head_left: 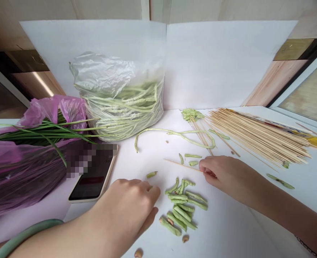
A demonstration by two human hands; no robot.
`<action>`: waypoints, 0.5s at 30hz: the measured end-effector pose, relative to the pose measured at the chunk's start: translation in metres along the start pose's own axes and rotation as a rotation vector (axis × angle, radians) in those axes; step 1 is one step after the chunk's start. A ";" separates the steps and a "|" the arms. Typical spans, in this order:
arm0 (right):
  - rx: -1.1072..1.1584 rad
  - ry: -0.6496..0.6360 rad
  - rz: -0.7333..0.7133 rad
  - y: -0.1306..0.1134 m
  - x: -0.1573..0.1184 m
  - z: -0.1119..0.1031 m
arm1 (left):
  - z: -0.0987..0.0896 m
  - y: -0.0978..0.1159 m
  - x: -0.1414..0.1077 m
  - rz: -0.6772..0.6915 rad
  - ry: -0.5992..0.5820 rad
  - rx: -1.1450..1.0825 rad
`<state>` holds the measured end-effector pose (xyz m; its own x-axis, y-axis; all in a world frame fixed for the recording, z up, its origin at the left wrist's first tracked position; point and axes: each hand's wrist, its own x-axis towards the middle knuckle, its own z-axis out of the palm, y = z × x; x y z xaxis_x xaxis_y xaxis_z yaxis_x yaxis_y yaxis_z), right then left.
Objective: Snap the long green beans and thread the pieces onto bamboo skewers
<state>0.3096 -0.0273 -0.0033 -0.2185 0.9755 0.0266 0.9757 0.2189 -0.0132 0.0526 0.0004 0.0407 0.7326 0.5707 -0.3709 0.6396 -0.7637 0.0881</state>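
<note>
Between the fingertips of my right hand [222, 175] is a thin bamboo skewer [182, 164], its pointed end aimed left over the white table. My left hand [131, 204] hovers lower and to the left with its fingers curled; what they hold, if anything, is mostly hidden. Just beyond its knuckles lies a short piece of green bean [152, 174]. A loose pile of cut bean pieces [183, 211] sits between the hands. A few more cut pieces [193, 156] rest near the right fingertips.
Many bamboo skewers [260, 136] lie at the right. Behind are bundled beans on skewers [192, 114], a long bean [174, 132] and a clear bag of long beans [123, 111]. At left are a phone [91, 182] and a purple bag [21, 179] with green stalks.
</note>
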 end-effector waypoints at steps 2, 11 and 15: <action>-0.014 0.047 0.010 0.000 -0.002 -0.003 | -0.002 0.005 -0.002 0.045 -0.026 -0.060; 0.112 0.199 -0.014 0.013 -0.020 -0.016 | 0.024 0.019 0.007 0.230 0.067 -0.008; 0.165 0.216 -0.005 0.021 -0.028 -0.016 | 0.033 0.017 0.008 0.277 0.100 -0.011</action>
<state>0.3362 -0.0508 0.0116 -0.1968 0.9508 0.2392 0.9546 0.2415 -0.1745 0.0618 -0.0177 0.0088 0.8988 0.3681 -0.2382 0.4138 -0.8918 0.1832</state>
